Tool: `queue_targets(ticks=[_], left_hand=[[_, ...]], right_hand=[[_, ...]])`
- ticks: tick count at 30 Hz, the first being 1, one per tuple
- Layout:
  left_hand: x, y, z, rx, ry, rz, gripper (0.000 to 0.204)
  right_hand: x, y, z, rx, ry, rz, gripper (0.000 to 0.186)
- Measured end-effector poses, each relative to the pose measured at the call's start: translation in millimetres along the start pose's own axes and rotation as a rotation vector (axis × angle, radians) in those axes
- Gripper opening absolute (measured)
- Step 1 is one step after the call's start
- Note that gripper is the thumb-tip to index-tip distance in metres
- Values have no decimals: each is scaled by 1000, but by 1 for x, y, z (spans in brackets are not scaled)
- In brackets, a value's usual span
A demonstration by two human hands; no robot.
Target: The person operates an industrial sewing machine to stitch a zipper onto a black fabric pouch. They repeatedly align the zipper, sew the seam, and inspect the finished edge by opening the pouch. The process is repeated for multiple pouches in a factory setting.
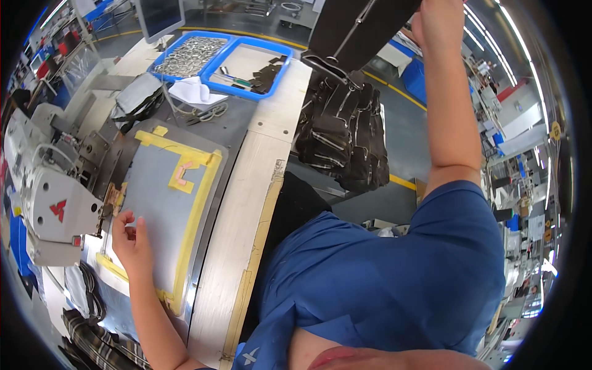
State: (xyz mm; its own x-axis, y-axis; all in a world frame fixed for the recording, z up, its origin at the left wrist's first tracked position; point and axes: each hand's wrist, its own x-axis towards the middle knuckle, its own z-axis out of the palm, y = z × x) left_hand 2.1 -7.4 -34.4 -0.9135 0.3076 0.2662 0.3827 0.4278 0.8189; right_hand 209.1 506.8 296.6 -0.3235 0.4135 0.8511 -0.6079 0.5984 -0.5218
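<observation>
The left hand [128, 237] lies flat on a grey plate [161, 203] edged with yellow tape [196, 209], at the plate's left side close to the needle area of a white sewing machine [46, 191]. Its fingers are spread slightly apart and bent a little, the tips pressing on the plate; they clamp nothing. The plate sits on a pale work table [246, 203] that runs from the near edge toward the far end. On the plate, toward its far side, is a short patch of yellow and pink tape [183, 176].

The right arm reaches up and far to the right, and the right hand [435, 21] is at the top edge, touching or gripping a large black sheet of material [357, 24]. The hand is cut off by the edge, so I cannot tell how its fingers are set. Below that sheet, a stack of black sewn pieces with light stitching [342, 139] hangs at the right side of the table.

At the far end of the table stand two blue trays: the left one [161, 58] is full of metal rings, the right one [280, 52] holds a few dark scraps and small tools. Just nearer lies a white cloth [194, 91]. The person wears a blue shirt [382, 277], which fills the near right.
</observation>
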Motion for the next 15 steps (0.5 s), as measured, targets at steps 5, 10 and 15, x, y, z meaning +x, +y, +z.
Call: queue_targets(ticks=[5,10,15], left_hand=[[-1,-5,-6,26,-27,-66,26],[0,-7,-8,55,-33,-60,25],[2,-9,3,93,-70,-25,24]], right_hand=[[-12,12,-49,-189,141,117,27],[-7,65,-126,-607,351,290,31],[-9,199,-318,-1433,73,421,65]])
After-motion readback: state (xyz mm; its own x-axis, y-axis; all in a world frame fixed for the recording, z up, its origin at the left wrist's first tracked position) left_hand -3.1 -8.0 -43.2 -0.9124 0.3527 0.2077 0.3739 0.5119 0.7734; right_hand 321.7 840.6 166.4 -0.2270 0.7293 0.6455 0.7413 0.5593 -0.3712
